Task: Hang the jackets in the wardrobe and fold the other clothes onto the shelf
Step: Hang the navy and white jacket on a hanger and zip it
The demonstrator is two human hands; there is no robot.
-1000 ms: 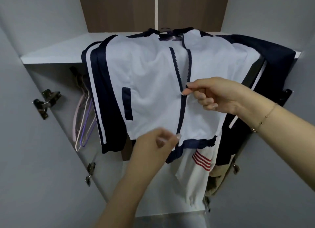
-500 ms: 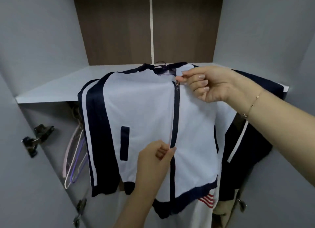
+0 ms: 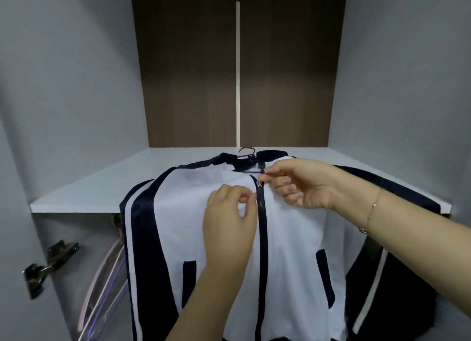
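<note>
One jacket [image 3: 219, 238] fills the lower middle of my view: white front panels, navy sleeves each with a white stripe, navy pocket welts, and a navy zipper [image 3: 262, 238] running straight down the centre, closed nearly to the collar. It hangs on a hanger [image 3: 246, 150] whose hook shows at 12 o'clock of the collar, in front of the shelf [image 3: 102, 187] edge.

My right hand [image 3: 303, 184] sits at the jacket's 12 o'clock, thumb and forefinger pinching the zipper pull [image 3: 260, 183] just under the collar, the other fingers curled. My left hand [image 3: 230, 213] lies at 9 o'clock of the zipper's top end, just beside the right, fingers bent and pinching the white fabric next to the zipper tape. A thin bracelet [image 3: 370, 213] circles my right wrist.

The white shelf runs across behind the jacket, with grey side walls and a dark brown back panel [image 3: 188, 70] above it. Below the shelf, at 9 o'clock of the jacket, spare hangers [image 3: 107, 289] in pink and purple hang, and a metal hinge [image 3: 48, 264] sits further left.
</note>
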